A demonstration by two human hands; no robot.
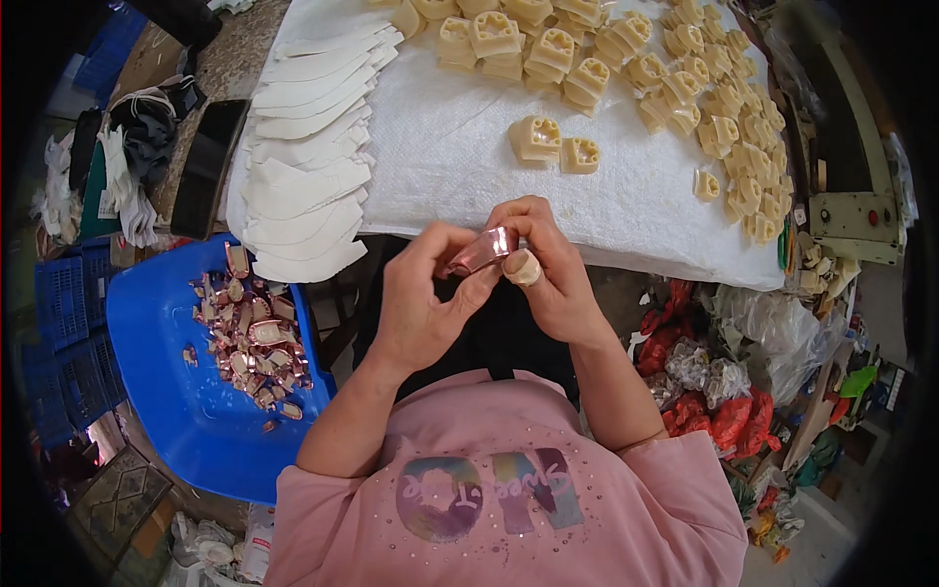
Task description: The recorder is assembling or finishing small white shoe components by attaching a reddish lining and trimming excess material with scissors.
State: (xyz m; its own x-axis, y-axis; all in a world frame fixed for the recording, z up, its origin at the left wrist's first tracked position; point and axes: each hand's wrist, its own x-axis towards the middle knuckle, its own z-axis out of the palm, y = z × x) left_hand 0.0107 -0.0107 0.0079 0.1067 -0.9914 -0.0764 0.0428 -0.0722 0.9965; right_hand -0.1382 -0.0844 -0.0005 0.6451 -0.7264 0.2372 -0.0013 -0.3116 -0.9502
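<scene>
In front of my chest, both hands grip a shoe heel with a shiny pink metallic covering point(486, 251). My left hand point(423, 293) pinches its left end between thumb and fingers. My right hand point(550, 279) holds the other end, its fingers bent over the top; a beige wrap covers its thumb tip. The fingers hide part of the heel. Just beyond my hands, two bare beige heels, one larger point(535, 141) and one smaller point(580, 156), stand on the white woven cloth point(440, 147). White curved strips point(305, 201) lie overlapped in a row along the cloth's left side.
Left of me, a blue basin point(161, 391) holds a heap of shiny pink heels point(256, 338). Many beige heels point(685, 88) cover the far and right parts of the table. A dark phone-like slab point(208, 168) lies at the left. Plastic bags point(729, 382) pile up at the right.
</scene>
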